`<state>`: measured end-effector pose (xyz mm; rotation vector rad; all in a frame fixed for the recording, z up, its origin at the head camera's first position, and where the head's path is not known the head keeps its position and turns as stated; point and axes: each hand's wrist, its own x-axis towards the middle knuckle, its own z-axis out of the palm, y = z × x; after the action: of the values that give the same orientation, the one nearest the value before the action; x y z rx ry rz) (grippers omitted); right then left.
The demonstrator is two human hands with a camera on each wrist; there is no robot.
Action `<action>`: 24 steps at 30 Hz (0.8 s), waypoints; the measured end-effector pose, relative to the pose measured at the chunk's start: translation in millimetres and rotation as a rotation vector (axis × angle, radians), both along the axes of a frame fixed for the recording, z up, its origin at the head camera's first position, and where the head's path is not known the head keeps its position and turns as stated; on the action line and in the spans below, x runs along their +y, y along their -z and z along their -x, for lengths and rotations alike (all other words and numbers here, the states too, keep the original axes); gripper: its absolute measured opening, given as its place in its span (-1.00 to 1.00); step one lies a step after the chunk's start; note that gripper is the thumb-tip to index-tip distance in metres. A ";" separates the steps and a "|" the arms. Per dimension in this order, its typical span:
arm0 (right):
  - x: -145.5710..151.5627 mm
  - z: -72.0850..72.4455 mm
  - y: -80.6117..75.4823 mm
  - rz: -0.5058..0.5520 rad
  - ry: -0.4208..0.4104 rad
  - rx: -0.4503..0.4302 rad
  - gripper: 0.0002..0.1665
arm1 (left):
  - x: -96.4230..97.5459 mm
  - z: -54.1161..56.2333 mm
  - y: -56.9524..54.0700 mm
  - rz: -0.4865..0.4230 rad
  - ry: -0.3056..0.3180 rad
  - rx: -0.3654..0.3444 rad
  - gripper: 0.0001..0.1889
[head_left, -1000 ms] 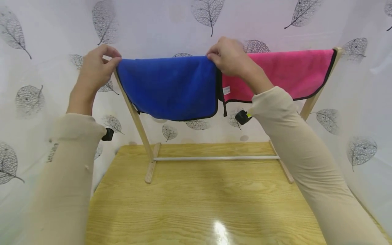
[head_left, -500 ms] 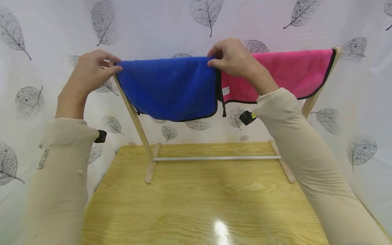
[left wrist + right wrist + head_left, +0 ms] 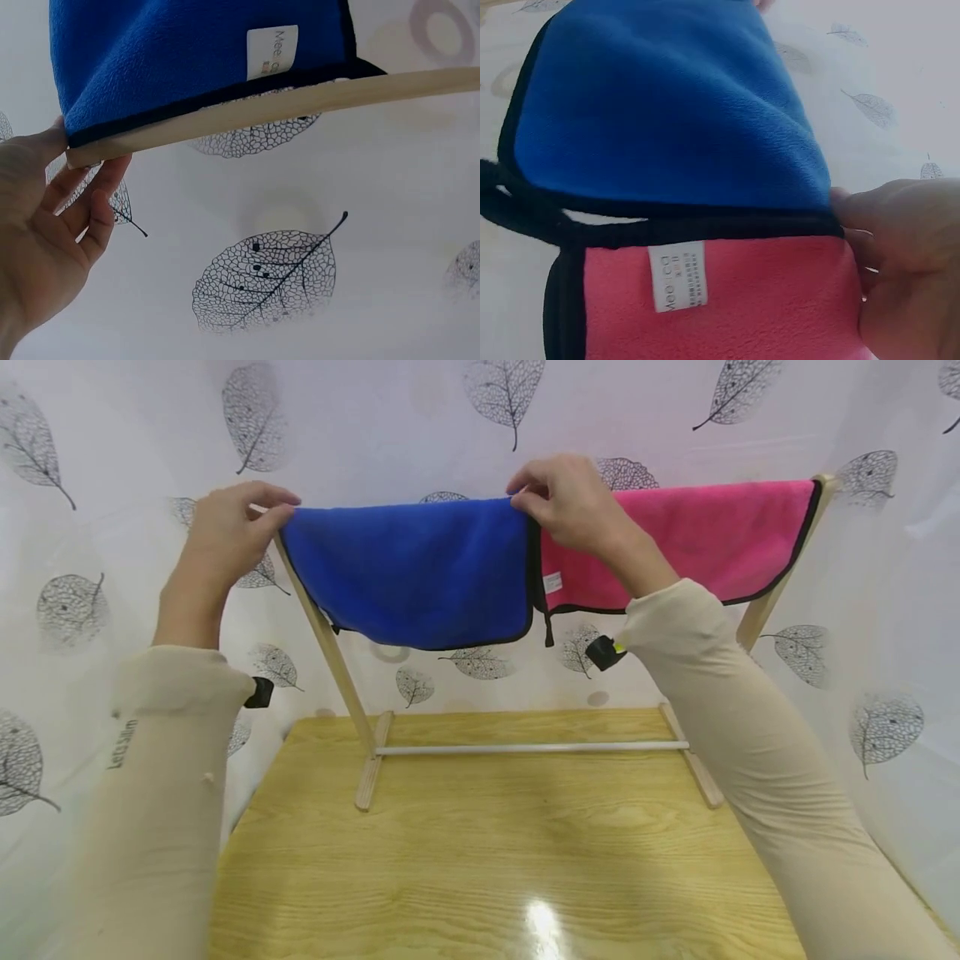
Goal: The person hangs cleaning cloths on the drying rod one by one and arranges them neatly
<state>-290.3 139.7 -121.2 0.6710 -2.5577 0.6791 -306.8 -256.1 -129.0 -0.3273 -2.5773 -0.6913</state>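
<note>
A blue towel (image 3: 412,577) with black edging hangs over the top of a wooden rack (image 3: 330,652). My left hand (image 3: 228,535) pinches its upper left corner, by the top of the rack's left post; in the left wrist view the thumb is on the cloth and the fingers are behind. At the upper right corner, my right hand (image 3: 573,502) pinches the blue towel's top edge between thumb and fingers. A pink towel (image 3: 697,539), also black-edged, hangs right beside it, and my right hand covers part of it. The top bar is hidden under the cloth.
The rack's feet (image 3: 371,777) stand on a wood-grain table (image 3: 480,860), joined by a low white rod (image 3: 525,748). Behind hangs a pale curtain (image 3: 390,427) with leaf prints. A white label (image 3: 678,276) shows on the pink towel.
My left hand spread its fingers and shifted left, then came back to the corner. The blue towel's lower edge has risen slightly. My right hand's fingers parted a little, then closed on the edge again.
</note>
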 end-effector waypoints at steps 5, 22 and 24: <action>0.6 -0.2 3.1 0.006 0.021 0.027 -0.67 | 5.9 -0.6 1.3 0.030 -0.046 0.018 -0.55; 3.2 -3.7 -0.7 -0.034 -0.044 0.021 -0.66 | -5.1 -8.9 -4.3 0.153 0.159 -0.140 -0.47; 2.9 -3.5 0.3 -0.014 -0.052 0.015 -0.67 | -5.7 -9.4 -3.1 0.120 0.154 -0.153 -0.47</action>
<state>-286.8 142.6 -121.6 0.7468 -2.5416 0.6718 -297.4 -261.7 -125.9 -0.5348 -2.7679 -0.6378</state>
